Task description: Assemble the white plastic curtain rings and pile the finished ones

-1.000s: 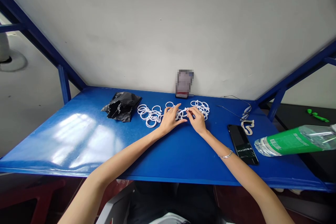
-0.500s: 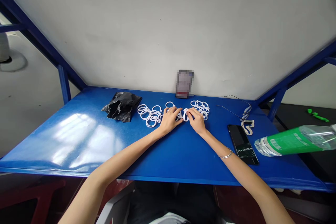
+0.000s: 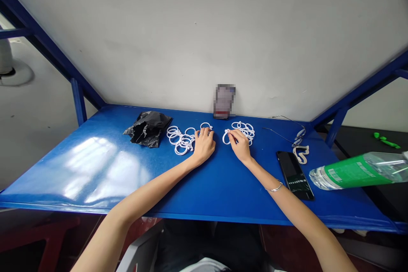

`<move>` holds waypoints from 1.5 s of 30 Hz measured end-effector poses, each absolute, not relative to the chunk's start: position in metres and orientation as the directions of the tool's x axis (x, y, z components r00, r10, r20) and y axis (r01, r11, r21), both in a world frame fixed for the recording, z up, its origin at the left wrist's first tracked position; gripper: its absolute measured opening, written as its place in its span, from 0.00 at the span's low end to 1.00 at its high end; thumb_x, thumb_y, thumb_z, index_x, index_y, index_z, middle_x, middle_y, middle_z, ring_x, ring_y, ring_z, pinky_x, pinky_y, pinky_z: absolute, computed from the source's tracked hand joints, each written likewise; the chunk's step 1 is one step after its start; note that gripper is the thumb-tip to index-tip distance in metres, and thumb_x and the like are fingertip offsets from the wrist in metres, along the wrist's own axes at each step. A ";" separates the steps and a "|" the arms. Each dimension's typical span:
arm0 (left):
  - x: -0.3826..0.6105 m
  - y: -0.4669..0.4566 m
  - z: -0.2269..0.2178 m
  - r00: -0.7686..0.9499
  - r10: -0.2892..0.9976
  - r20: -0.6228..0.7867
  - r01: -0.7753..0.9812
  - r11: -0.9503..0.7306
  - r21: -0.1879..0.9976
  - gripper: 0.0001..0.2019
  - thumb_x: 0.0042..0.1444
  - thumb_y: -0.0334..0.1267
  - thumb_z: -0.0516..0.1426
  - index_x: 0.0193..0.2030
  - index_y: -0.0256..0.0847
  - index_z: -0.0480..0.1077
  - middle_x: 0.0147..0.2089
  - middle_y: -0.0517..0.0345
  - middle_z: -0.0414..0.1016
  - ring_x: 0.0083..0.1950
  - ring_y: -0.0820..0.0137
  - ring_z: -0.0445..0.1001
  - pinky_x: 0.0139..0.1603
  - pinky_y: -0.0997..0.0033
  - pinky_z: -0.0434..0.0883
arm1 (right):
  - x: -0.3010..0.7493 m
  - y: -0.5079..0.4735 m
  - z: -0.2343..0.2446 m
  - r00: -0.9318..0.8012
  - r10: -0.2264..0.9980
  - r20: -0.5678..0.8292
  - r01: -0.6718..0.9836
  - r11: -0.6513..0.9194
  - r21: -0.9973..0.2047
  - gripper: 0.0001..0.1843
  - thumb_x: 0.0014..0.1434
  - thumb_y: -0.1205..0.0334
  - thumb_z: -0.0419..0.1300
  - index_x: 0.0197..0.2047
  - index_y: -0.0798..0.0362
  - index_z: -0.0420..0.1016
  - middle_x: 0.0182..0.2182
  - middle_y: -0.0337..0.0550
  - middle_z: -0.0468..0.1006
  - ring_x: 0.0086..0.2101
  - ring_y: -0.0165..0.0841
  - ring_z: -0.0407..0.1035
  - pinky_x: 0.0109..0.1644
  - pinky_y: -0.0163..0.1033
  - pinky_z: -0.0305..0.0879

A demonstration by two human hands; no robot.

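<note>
My right hand (image 3: pixel 240 146) pinches a white plastic ring (image 3: pixel 225 138) with a small knobbed closure between thumb and fingertips, just above the table. On the left, my left hand (image 3: pixel 204 146) lies palm down with its fingers spread over the right edge of a pile of white rings (image 3: pixel 181 148); what is under its palm is hidden. A single white ring (image 3: pixel 205 125) lies just beyond the left fingertips. Behind my right hand is another group of white rings (image 3: pixel 247 126), partly covered by it.
On the blue table (image 3: pixel 191 195) a crumpled black plastic bag (image 3: pixel 149 129) lies at left. A blurred upright object (image 3: pixel 224 101) leans against the wall. At right are eyeglasses (image 3: pixel 298 137), a white curved piece (image 3: pixel 301 155), a black phone (image 3: pixel 295 175) and a green-labelled bottle (image 3: pixel 353 171).
My left hand has drawn left, away from my right hand, onto the left pile. The ring in my right hand has turned to show its round face more.
</note>
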State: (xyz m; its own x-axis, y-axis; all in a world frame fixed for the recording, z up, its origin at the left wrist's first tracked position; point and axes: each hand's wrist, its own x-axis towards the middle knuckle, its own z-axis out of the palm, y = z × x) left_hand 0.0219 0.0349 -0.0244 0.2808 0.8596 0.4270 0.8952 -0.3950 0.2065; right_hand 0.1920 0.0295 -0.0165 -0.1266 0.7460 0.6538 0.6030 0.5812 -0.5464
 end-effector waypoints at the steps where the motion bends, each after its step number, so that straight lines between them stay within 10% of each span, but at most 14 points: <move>1: 0.022 0.034 -0.024 0.270 0.865 0.423 0.904 -0.379 0.199 0.16 0.53 0.26 0.49 0.48 0.35 0.69 0.53 0.42 0.68 0.56 0.54 0.64 0.56 0.50 0.60 | 0.192 0.030 -0.016 -0.127 0.746 0.654 0.603 0.581 -0.546 0.12 0.65 0.63 0.50 0.44 0.52 0.76 0.35 0.47 0.76 0.32 0.35 0.71 0.34 0.40 0.67; 10: 0.023 0.034 -0.027 0.395 0.842 0.367 0.884 -0.457 0.099 0.22 0.61 0.34 0.44 0.60 0.35 0.62 0.68 0.43 0.55 0.69 0.53 0.51 0.64 0.45 0.53 | 0.191 0.030 -0.017 -0.135 0.744 0.655 0.612 0.582 -0.536 0.13 0.66 0.62 0.50 0.44 0.51 0.75 0.36 0.47 0.76 0.35 0.37 0.72 0.37 0.41 0.69; 23: 0.025 0.029 -0.026 0.316 0.833 0.454 0.920 -0.386 0.066 0.20 0.60 0.37 0.47 0.55 0.29 0.66 0.60 0.33 0.63 0.64 0.47 0.57 0.65 0.42 0.49 | 0.191 0.030 -0.018 -0.157 0.765 0.625 0.607 0.573 -0.550 0.14 0.65 0.63 0.49 0.45 0.53 0.75 0.37 0.48 0.76 0.34 0.36 0.71 0.37 0.40 0.69; 45: 0.022 0.037 -0.027 0.420 0.669 0.612 0.662 -0.688 0.298 0.16 0.66 0.34 0.45 0.57 0.36 0.65 0.44 0.47 0.74 0.49 0.63 0.70 0.51 0.61 0.66 | 0.183 0.021 -0.012 -0.095 0.802 0.590 0.544 0.539 -0.644 0.13 0.64 0.58 0.52 0.44 0.51 0.77 0.33 0.46 0.76 0.26 0.32 0.68 0.30 0.39 0.67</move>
State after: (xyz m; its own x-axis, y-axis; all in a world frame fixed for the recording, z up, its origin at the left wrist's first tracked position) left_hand 0.0220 0.0371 -0.0274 0.4203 0.6695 0.6125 0.6615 -0.6881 0.2982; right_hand 0.1827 0.0209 -0.0124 -0.0954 0.8017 0.5901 0.5435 0.5386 -0.6438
